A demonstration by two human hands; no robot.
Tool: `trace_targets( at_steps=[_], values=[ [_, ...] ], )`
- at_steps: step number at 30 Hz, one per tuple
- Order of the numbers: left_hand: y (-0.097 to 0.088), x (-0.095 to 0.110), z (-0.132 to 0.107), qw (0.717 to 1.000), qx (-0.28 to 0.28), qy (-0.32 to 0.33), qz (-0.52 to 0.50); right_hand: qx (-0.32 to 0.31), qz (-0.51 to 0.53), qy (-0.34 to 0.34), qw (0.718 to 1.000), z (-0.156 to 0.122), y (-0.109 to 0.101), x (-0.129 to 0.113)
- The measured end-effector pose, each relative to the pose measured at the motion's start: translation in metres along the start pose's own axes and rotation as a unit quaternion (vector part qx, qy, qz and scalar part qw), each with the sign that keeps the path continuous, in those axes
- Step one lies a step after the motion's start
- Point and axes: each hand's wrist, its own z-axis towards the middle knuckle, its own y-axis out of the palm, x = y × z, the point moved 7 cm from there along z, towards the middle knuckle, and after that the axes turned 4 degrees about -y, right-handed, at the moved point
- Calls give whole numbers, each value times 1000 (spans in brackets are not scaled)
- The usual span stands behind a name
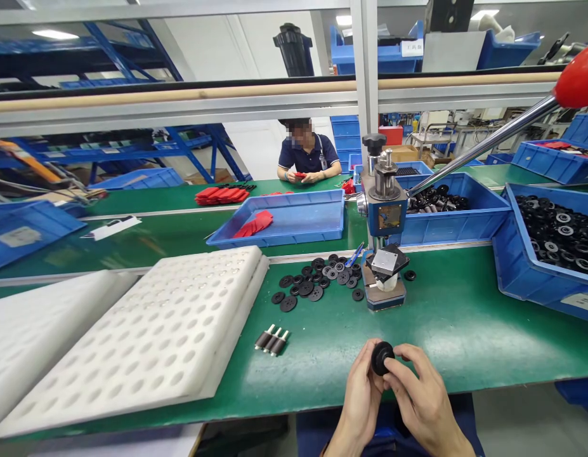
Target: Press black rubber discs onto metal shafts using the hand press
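Both my hands meet over the near edge of the green bench. My left hand (361, 388) and my right hand (420, 388) pinch a small black round wheel (382, 357) between their fingertips. Ahead stands a blue hand press (384, 254) with a long steel lever ending in a red knob (579, 81). A heap of several black wheels (317, 279) lies left of the press base. Three short black pins with metal tips (271, 340) lie side by side on the mat.
White foam trays with rows of holes (170, 324) fill the left. Blue bins of black parts (555, 247) sit right and behind the press. A blue tray with red pieces (284, 219) lies beyond. A person sits at the far table (307, 155).
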Motion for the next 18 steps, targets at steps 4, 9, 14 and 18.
trace_targets(
  at_steps=[4,9,14,18],
  values=[
    [-1,0,-1,1000,-2,6,31,-11,20,30,999,-5,2,8],
    [-7,-6,6,987,-38,42,149,-88,32,73,993,-20,15,27],
    [-17,-20,24,955,-117,77,261,-130,102,226,960,-46,23,58],
    [-20,-24,30,942,-126,80,300,-86,110,277,951,-62,19,74]
  ],
)
